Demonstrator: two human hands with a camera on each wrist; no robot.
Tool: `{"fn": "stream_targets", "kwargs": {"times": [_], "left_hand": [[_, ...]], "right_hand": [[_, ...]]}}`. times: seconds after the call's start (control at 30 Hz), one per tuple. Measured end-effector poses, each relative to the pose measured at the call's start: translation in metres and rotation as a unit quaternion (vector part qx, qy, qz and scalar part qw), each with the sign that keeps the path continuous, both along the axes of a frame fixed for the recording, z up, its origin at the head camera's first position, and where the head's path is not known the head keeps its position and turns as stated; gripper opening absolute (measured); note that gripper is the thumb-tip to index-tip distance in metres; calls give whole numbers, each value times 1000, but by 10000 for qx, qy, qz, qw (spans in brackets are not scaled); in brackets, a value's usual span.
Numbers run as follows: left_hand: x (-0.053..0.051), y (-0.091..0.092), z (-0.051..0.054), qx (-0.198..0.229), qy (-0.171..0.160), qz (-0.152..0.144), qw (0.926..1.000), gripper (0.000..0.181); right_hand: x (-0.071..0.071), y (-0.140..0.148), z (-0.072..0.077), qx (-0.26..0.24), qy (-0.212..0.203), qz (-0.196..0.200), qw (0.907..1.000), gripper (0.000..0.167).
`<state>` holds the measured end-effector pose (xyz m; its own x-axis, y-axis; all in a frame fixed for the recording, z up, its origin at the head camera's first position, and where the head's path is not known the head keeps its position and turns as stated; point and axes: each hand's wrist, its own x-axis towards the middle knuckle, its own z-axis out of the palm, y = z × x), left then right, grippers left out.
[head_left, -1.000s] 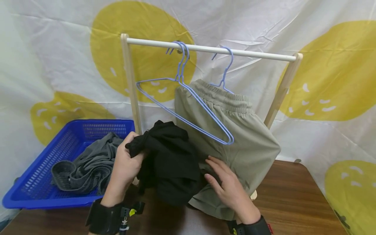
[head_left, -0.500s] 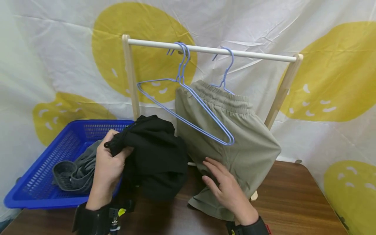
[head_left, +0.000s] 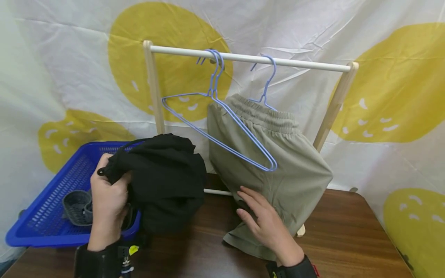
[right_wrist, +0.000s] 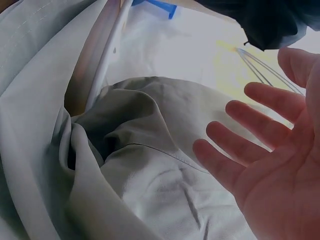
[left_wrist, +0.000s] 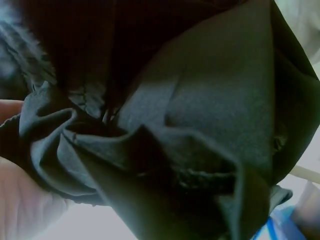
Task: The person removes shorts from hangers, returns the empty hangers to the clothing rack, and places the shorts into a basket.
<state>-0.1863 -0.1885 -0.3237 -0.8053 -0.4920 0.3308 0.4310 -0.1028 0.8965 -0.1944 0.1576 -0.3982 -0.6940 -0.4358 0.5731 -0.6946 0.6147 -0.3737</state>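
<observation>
A bunched black garment (head_left: pixel 167 177) with a dark cord hangs from my left hand (head_left: pixel 108 193), which grips it at its gathered left edge. Its folds fill most of the left wrist view, so its full shape is hidden. Greenish-grey shorts (head_left: pixel 274 166) with an elastic waistband hang from a blue hanger (head_left: pixel 267 83) on the rack. My right hand (head_left: pixel 265 222), its fingers (right_wrist: pixel 240 147) spread and fairly straight, is at the lower front of the shorts and holds nothing. Whether the fingertips touch the cloth, I cannot tell.
Two bare blue hangers (head_left: pixel 240 133) hang left of the shorts from the white rail (head_left: pixel 299 61) of a wooden rack. At the left, a blue plastic basket (head_left: pixel 41 208) holds a grey garment (head_left: pixel 76 208). The rack stands on a dark wooden table (head_left: pixel 340 227).
My left hand has carried the black garment leftward, away from the shorts and partly over the basket, covering more of the grey garment. My right hand has barely moved.
</observation>
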Motion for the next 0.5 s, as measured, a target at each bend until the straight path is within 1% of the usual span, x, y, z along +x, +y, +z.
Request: {"fn": "stream_targets", "kwargs": {"times": [0.1,0.2,0.27,0.4,0.5], "left_hand": [[2,-4,1,330,35,76,9994,16],[4,-7,2,655,221,84,9976,24],[4,-10,2,779,359,129,9962,28],[5,-15,4,1122,534,348,9916,36],[4,-19,4,1268,691,612,9876,38]], "right_hand": [[0,0,0,-12,-7,22,10000,46],[0,-1,-1,-35,-15,33,10000,46],[0,-1,-1,-35,-15,31,10000,46],[0,-2,-1,-2,20,37,10000,46],[0,-2,-1,15,38,55,10000,46]]}}
